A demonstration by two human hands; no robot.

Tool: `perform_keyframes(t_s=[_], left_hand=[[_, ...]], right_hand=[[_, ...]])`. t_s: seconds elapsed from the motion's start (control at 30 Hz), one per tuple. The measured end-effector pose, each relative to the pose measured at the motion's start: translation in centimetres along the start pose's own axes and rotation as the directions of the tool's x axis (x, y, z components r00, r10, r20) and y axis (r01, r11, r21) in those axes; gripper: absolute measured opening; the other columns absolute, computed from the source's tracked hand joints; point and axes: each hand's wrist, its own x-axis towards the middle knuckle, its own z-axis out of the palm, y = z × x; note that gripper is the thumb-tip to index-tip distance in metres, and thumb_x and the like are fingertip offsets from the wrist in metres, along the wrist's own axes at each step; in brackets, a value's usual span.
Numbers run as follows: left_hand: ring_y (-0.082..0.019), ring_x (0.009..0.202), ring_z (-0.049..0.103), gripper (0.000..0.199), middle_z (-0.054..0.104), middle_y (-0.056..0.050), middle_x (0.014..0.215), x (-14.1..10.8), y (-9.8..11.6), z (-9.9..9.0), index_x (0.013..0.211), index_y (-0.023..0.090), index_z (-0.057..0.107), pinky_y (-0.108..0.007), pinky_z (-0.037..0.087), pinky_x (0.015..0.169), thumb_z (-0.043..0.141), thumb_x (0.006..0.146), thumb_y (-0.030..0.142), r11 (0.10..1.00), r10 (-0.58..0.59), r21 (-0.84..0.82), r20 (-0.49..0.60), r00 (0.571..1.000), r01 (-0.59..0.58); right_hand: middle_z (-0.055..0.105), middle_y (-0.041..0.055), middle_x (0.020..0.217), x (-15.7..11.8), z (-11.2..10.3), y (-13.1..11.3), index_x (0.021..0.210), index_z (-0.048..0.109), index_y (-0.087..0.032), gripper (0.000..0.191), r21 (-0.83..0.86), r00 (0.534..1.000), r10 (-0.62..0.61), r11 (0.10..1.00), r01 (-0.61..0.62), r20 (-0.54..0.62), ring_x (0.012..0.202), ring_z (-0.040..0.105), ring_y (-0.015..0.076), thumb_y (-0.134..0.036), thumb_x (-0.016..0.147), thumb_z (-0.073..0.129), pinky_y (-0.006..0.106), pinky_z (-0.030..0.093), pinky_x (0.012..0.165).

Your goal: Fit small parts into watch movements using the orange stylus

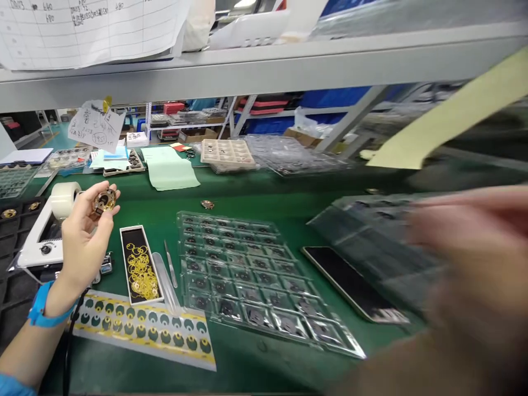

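My left hand (pixel 84 239), with a blue strap at the wrist, is raised at the left. Its thumb and fingers pinch a round gold-coloured metal part (pixel 104 202) with a dark centre, much like a watch case. Smeared by motion, my right hand (pixel 474 258) fills the right side; its fingers cannot be made out. Nearest to it are a stack of clear trays (pixel 371 236) and a black-screened phone (pixel 350 283). A clear compartment tray (pixel 247 275) of small dark parts lies between the hands. Right of my left hand, a white box (pixel 123 247) holds yellow rings (pixel 142 272).
Tweezers (pixel 170 264) and clear strips (pixel 164 280) lie beside the box. In front is a sticker sheet (pixel 144 333). A white device (pixel 33 247) with a tape roll (pixel 65 199) stands left. Another round part (pixel 207 204) lies behind the tray. Overhead runs a shelf beam (pixel 264 69).
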Motion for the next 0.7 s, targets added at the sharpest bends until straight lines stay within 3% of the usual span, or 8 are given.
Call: perform_keyframes(t_s=[0.07, 0.1, 0.17, 0.23, 0.3, 0.4, 0.5, 0.7], left_hand=[[-0.021, 0.11, 0.066, 0.032, 0.068, -0.007, 0.117, -0.1, 0.0, 0.2, 0.122, 0.018, 0.06, -0.031, 0.06, 0.092, 0.06, 0.089, 0.016, 1.0, -0.012, 0.004, 0.034, 0.999, 0.012], [-0.022, 0.11, 0.066, 0.033, 0.068, -0.007, 0.117, -0.2, -0.1, 0.2, 0.122, 0.018, 0.06, -0.031, 0.059, 0.093, 0.06, 0.089, 0.017, 1.0, -0.014, 0.008, 0.047, 0.999, 0.013], [-0.022, 0.111, 0.065, 0.033, 0.067, -0.007, 0.118, -0.2, -0.2, 0.3, 0.122, 0.018, 0.06, -0.031, 0.059, 0.093, 0.061, 0.089, 0.018, 1.0, -0.011, 0.012, 0.055, 0.998, 0.01], [-0.022, 0.111, 0.065, 0.033, 0.067, -0.007, 0.118, -0.3, -0.3, 0.3, 0.121, 0.018, 0.061, -0.031, 0.059, 0.092, 0.062, 0.089, 0.019, 1.0, -0.02, 0.01, 0.053, 0.998, 0.02], [-0.022, 0.11, 0.065, 0.032, 0.067, -0.006, 0.118, -0.3, -0.3, 0.3, 0.12, 0.02, 0.062, -0.031, 0.06, 0.093, 0.063, 0.089, 0.019, 0.999, -0.041, 0.002, 0.055, 0.998, 0.041], [-0.022, 0.109, 0.066, 0.031, 0.068, -0.005, 0.115, -0.3, -0.1, 0.5, 0.119, 0.022, 0.063, -0.032, 0.06, 0.092, 0.063, 0.088, 0.02, 0.996, -0.08, -0.043, 0.075, 0.994, 0.084], [-0.023, 0.107, 0.067, 0.028, 0.07, -0.004, 0.111, -0.4, 0.3, 1.1, 0.114, 0.022, 0.065, -0.034, 0.061, 0.09, 0.066, 0.086, 0.021, 0.976, -0.158, -0.131, 0.134, 0.978, 0.176], [-0.026, 0.106, 0.068, 0.027, 0.073, -0.006, 0.103, -0.9, 0.2, 2.3, 0.112, 0.019, 0.063, -0.038, 0.062, 0.087, 0.063, 0.085, 0.022, 0.834, -0.38, -0.264, 0.365, 0.85, 0.485]], right_hand=[[0.066, 0.0055, 0.076, -0.4, 0.5, 2.8, 0.083, 0.065, -0.025, 0.015, -0.118, 0.974, -0.009, 0.992, 0.037, 0.227, 0.06, 0.057, 0.0203, -0.039, 0.086, 0.059, 0.032, 0.043, 0.054], [0.069, 0.0069, 0.079, -0.6, 0.9, 4.4, 0.083, 0.066, -0.023, 0.015, -0.224, 0.898, 0.029, 0.971, 0.078, 0.439, 0.063, 0.06, 0.021, -0.033, 0.087, 0.055, 0.032, 0.044, 0.056], [0.071, 0.01, 0.089, -1.2, 1.6, 7.7, 0.087, 0.067, -0.019, 0.021, -0.444, 0.662, 0.206, 0.87, 0.213, 0.72, 0.068, 0.065, 0.022, -0.023, 0.088, 0.047, 0.03, 0.044, 0.057], [0.07, 0.007, 0.074, -2.2, 1.5, 10.2, 0.077, 0.069, -0.018, 0.017, -0.462, 0.515, 0.279, 0.845, 0.269, 0.811, 0.059, 0.064, 0.0206, -0.02, 0.084, 0.053, 0.027, 0.041, 0.05], [0.068, 0.0038, 0.063, -3.6, 0.5, 11.6, 0.068, 0.068, -0.019, 0.015, -0.441, 0.422, 0.295, 0.844, 0.305, 0.857, 0.054, 0.063, 0.0196, -0.018, 0.08, 0.059, 0.025, 0.038, 0.047], [0.07, 0.0031, 0.069, -6.1, -1.2, 11.9, 0.071, 0.071, -0.021, 0.017, -0.387, 0.338, 0.27, 0.852, 0.353, 0.902, 0.059, 0.067, 0.02, -0.015, 0.081, 0.06, 0.025, 0.041, 0.051], [0.072, 0.0057, 0.082, -8.1, -1.6, 11.3, 0.087, 0.074, -0.022, 0.023, -0.324, 0.304, 0.213, 0.865, 0.383, 0.929, 0.076, 0.07, 0.0223, -0.012, 0.086, 0.054, 0.026, 0.046, 0.062], [0.07, 0.0083, 0.079, -10.1, 0.5, 10.9, 0.079, 0.071, -0.018, 0.025, -0.195, 0.258, 0.086, 0.879, 0.436, 0.962, 0.074, 0.068, 0.0242, -0.005, 0.081, 0.05, 0.03, 0.047, 0.06]])
